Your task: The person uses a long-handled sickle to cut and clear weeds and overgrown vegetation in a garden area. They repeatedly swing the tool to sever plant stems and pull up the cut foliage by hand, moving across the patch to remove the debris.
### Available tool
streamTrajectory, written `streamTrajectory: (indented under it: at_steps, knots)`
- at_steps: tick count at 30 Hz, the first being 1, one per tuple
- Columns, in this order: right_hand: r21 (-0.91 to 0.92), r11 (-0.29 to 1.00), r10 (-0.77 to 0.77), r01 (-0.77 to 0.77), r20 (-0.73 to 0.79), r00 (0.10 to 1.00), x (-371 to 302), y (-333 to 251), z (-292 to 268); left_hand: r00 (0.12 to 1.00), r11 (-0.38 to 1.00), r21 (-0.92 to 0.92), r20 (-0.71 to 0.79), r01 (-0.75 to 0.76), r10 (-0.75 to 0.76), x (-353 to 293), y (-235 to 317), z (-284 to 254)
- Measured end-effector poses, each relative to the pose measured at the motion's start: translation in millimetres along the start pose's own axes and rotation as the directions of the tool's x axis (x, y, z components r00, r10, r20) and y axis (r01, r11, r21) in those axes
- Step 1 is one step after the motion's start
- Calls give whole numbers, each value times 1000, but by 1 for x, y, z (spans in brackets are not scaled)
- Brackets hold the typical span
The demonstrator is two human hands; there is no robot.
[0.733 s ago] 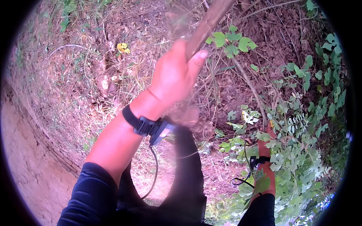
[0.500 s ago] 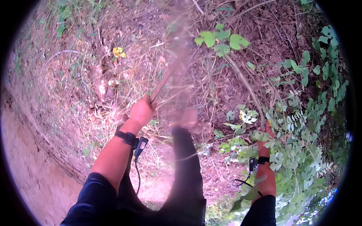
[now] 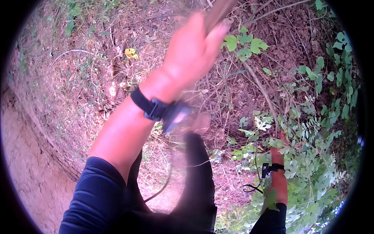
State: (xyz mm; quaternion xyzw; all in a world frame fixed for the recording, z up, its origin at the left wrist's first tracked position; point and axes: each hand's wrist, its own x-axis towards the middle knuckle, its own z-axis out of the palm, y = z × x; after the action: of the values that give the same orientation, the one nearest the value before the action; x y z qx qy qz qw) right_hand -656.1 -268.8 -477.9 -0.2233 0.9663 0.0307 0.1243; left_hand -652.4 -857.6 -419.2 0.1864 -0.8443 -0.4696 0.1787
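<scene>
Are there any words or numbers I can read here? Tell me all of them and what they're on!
There are none I can read.
Device on the left wrist: too blurred to tell if it has writing.
Device on the right wrist: a tiny pale patch, too small to read.
Wooden handle in the left hand: no writing shows on it.

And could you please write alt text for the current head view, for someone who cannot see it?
A person's left hand, blurred, grips a wooden shaft above scrubby ground. The right hand, partly hidden by leaves, is at a thin stem.
</scene>
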Motion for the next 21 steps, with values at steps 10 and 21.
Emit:
streamTrajectory:
  at_steps: [10,21]
  knots:
    - [-5,1000,3,-3,-6,1000,-10,-5,-8,555,668,570,393,479,-733,-174,-73,-72]
    - [-13,1000,-7,8,11,1000,-11,-4,-9,980,982,-17,59,-188,189,55,49,-29]
